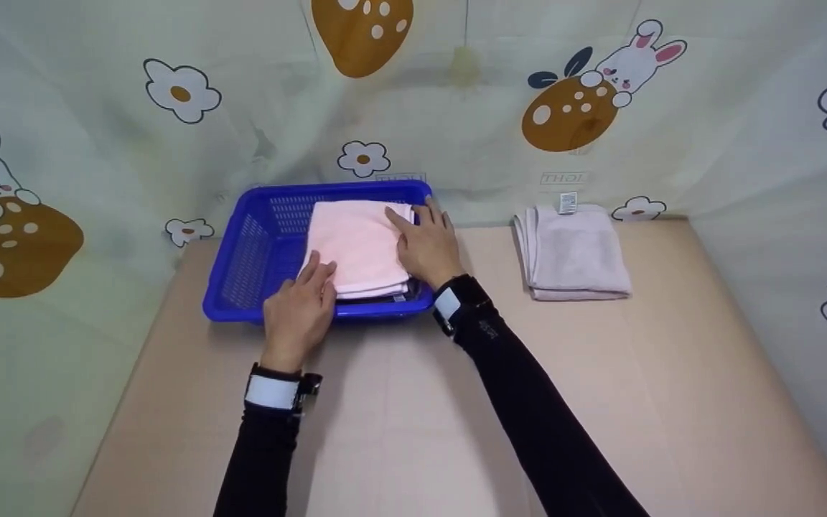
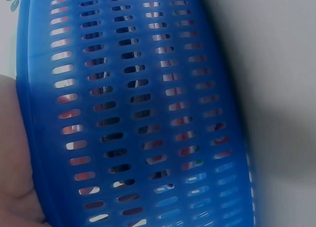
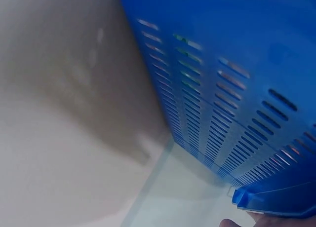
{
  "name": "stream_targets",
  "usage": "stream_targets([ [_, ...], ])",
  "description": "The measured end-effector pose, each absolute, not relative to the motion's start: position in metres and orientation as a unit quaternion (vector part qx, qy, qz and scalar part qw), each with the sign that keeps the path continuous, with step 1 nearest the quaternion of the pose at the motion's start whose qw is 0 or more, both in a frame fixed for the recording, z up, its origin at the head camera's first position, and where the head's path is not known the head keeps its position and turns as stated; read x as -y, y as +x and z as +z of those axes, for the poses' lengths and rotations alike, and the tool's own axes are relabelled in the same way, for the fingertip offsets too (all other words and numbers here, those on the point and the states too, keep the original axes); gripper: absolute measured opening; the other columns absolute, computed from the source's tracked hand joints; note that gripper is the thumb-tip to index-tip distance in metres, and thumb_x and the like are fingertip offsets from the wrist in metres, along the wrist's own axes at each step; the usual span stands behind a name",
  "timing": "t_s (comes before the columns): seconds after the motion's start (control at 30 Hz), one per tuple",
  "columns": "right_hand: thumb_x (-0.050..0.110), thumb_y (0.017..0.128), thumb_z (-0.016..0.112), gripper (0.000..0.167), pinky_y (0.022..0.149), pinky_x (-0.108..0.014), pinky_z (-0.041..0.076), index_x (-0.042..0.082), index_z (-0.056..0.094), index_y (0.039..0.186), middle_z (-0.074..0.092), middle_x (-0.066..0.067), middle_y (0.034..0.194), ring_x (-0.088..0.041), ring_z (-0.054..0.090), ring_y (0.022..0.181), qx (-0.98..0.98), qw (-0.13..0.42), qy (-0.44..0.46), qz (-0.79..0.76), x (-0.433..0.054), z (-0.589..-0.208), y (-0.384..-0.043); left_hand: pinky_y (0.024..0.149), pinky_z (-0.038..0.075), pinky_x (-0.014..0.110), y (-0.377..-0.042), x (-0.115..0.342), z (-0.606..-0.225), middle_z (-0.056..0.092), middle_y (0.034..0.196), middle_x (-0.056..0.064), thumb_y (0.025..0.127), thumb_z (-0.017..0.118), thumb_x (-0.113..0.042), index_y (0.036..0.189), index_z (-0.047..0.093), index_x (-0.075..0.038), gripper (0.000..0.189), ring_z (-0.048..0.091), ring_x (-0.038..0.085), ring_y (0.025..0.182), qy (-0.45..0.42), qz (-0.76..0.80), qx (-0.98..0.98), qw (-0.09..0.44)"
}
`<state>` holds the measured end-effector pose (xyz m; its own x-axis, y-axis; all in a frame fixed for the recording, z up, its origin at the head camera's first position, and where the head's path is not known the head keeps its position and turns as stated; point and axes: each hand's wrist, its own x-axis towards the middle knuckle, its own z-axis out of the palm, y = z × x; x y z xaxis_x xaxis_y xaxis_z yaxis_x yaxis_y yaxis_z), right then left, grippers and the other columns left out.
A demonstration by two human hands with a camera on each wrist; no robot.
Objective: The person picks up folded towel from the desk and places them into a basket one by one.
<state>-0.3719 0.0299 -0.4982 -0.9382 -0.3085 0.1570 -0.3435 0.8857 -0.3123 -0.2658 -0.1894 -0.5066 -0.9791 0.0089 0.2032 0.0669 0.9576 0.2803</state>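
A folded pink towel (image 1: pixel 357 244) lies in the right part of a blue plastic basket (image 1: pixel 232 313), on top of other folded cloth and something dark. My left hand (image 1: pixel 297 314) reaches over the basket's near rim, its fingertips touching the towel's near left edge. Across the towel's right edge rests my right hand (image 1: pixel 430 244), fingers extended towards the far right corner. In the left wrist view, the slotted basket wall (image 2: pixel 138 108) fills most of the picture, with part of my left hand at the left edge. The right wrist view shows only fingertips (image 3: pixel 276 221) low down.
A folded pale grey-lilac towel (image 1: pixel 577 251) with a white label (image 1: pixel 568 203) lies on the beige table (image 1: pixel 399 402) to the right of the basket. Behind the table and at both sides hangs a pale sheet (image 1: pixel 456 143) printed with rabbits and flowers.
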Motion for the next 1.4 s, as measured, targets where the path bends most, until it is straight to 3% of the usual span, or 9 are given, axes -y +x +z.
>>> stream_targets([
  [0.57, 0.021, 0.103, 0.052, 0.051, 0.125, -0.050, 0.029, 0.019, 0.051, 0.154, 0.050, -0.020, 0.154, -0.038, 0.026, 0.156, 0.948, 0.081, 0.162, 0.262, -0.033, -0.502, -0.374, 0.069, 0.054, 0.052, -0.264, 0.190, -0.509, 0.048, 0.160, 0.005, 0.107, 0.041, -0.036, 0.145, 0.061, -0.021, 0.045, 0.067, 0.045, 0.102, -0.019, -0.155, 0.981, 0.113],
  [0.87, 0.028, 0.105, 0.054, 0.056, 0.124, -0.049, 0.031, 0.018, 0.043, 0.159, 0.042, -0.016, 0.161, -0.036, 0.030, 0.155, 0.928, 0.067, 0.170, 0.325, -0.051, -0.504, -0.367, 0.072, 0.055, 0.053, -0.266, 0.188, -0.511, 0.049, 0.160, 0.006, 0.108, 0.042, -0.038, 0.143, 0.061, -0.020, 0.044, 0.067, 0.046, 0.100, -0.016, -0.167, 0.979, 0.118],
  [1.07, 0.039, 0.107, 0.052, 0.058, 0.119, -0.051, 0.037, 0.017, 0.042, 0.159, 0.045, -0.015, 0.158, -0.035, 0.045, 0.145, 0.922, 0.082, 0.182, 0.333, -0.082, -0.507, -0.354, 0.070, 0.055, 0.054, -0.267, 0.188, -0.509, 0.052, 0.157, 0.007, 0.106, 0.046, -0.036, 0.139, 0.064, -0.020, 0.041, 0.068, 0.046, 0.097, -0.016, -0.173, 0.976, 0.131],
  [1.4, 0.047, 0.098, 0.066, 0.071, 0.120, -0.055, 0.034, 0.017, 0.043, 0.158, 0.047, -0.018, 0.156, -0.039, 0.045, 0.143, 0.946, 0.075, 0.139, 0.285, -0.175, -0.515, -0.340, 0.073, 0.055, 0.054, -0.268, 0.188, -0.511, 0.051, 0.158, 0.008, 0.106, 0.044, -0.036, 0.140, 0.063, -0.019, 0.042, 0.068, 0.046, 0.099, -0.014, -0.175, 0.976, 0.126],
])
